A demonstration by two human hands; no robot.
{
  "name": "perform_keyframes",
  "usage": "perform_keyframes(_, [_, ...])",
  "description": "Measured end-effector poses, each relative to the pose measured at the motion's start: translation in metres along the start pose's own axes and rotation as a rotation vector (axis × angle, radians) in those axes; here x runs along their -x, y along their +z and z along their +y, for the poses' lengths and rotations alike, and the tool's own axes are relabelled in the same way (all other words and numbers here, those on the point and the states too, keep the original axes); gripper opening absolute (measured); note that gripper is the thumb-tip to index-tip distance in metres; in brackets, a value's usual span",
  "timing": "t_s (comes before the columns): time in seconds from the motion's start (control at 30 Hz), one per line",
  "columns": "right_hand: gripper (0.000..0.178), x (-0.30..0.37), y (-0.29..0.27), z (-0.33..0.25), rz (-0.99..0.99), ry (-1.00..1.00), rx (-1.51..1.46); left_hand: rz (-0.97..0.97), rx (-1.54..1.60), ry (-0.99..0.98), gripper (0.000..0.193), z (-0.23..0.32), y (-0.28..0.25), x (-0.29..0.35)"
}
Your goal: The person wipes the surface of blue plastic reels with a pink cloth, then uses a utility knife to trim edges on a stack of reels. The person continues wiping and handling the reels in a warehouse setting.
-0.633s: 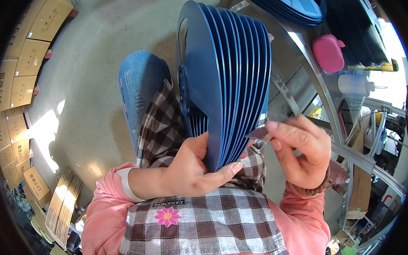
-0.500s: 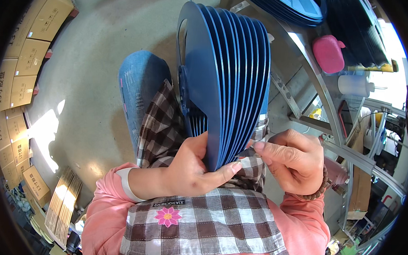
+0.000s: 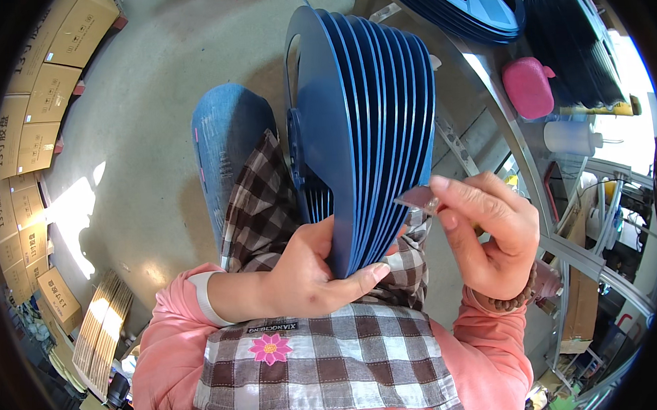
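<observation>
Cardboard boxes (image 3: 39, 148) are stacked beside the grey floor (image 3: 153, 59). Blue discs (image 3: 321, 117), fanned on edge before the apron (image 3: 328, 355), are gripped low by the left hand (image 3: 313, 275); beside them, a small flat piece (image 3: 418, 198) is pinched in the right hand (image 3: 495, 234).

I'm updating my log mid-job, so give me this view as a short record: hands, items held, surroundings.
Left hand: grips the blue discs at their near end, thumb across the edges
Right hand: pinches a thin piece beside them; contact with them unclear
Spacing: tight at the near end, wider at the far end
Right side: pink case, white bottle
Left side: stacked cartons
</observation>
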State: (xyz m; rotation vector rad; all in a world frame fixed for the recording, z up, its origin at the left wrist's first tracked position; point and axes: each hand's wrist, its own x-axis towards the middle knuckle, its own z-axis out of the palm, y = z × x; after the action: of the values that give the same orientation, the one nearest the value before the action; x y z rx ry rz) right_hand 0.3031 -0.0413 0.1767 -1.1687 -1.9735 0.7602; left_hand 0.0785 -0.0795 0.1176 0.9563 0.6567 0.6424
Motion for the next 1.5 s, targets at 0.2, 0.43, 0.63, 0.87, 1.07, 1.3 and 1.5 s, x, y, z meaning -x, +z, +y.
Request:
perform_keyframes(0.2, [0.039, 0.007, -0.009, -0.008, -0.227, 0.009, -0.002, 0.017, 0.025, 0.05, 0.055, -0.001, 0.0, -0.001])
perform_keyframes(0.43, [0.041, -0.004, 0.003, -0.002, 0.0, 0.001, -0.053, -0.028, 0.004, 0.044, 0.053, 0.0, -0.004, 0.001])
perform_keyframes(0.63, [0.042, -0.006, 0.005, 0.001, 0.005, -0.023, -0.031, 0.004, 0.048, 0.035, 0.052, 0.003, -0.001, 0.001])
perform_keyframes(0.87, [0.036, 0.001, -0.004, -0.006, -0.201, -0.026, -0.055, 0.006, 0.017, 0.051, 0.051, 0.0, -0.003, 0.002])
perform_keyframes(1.07, [0.044, -0.011, 0.005, 0.001, 0.004, -0.037, -0.075, 0.124, 0.136, 0.023, 0.036, 0.006, 0.007, 0.0])
perform_keyframes(1.3, [0.037, -0.009, -0.002, -0.002, -0.155, -0.054, -0.042, 0.114, 0.093, 0.067, 0.035, -0.001, 0.004, 0.001])
perform_keyframes(1.5, [0.038, -0.002, 0.001, -0.007, -0.17, -0.063, -0.084, -0.02, -0.036, 0.068, 0.051, -0.003, -0.008, 0.004])
